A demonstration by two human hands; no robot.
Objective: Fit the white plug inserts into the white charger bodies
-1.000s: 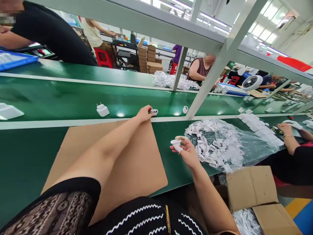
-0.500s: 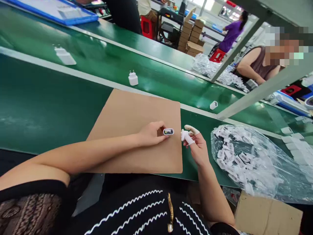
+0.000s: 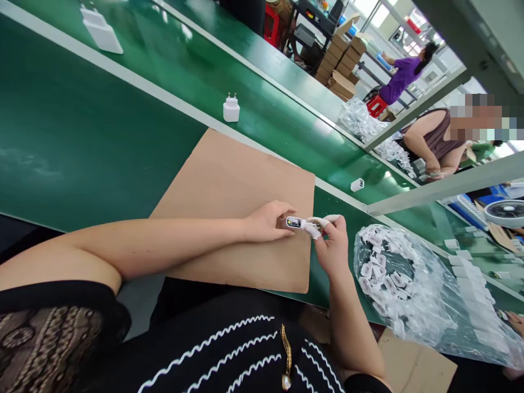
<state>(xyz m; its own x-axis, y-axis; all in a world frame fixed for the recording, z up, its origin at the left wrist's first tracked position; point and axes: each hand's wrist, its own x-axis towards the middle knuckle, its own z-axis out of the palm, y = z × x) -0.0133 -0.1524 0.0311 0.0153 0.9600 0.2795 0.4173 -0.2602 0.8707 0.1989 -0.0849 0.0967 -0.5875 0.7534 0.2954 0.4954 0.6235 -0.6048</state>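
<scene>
In my left hand (image 3: 272, 221) is a white charger housing (image 3: 293, 222), its open end facing me and showing parts inside. My right hand (image 3: 332, 240), with white covers on some fingertips, pinches a small white plug cap (image 3: 307, 224) with metal pins. The cap is right beside the housing's open end; I cannot tell whether they touch. Both hands are above a brown cardboard sheet (image 3: 233, 191), near its right edge.
Right of my hand lies a clear plastic bag (image 3: 434, 305) of white plug caps. On the green belt stand a charger (image 3: 231, 109), another charger (image 3: 102, 33) and a white housing (image 3: 357, 185). A metal post (image 3: 434, 188) slants across the right. A co-worker (image 3: 434, 136) sits beyond.
My hands have come together, bringing the plug cap up to the charger housing. The camera view has tilted and shifted.
</scene>
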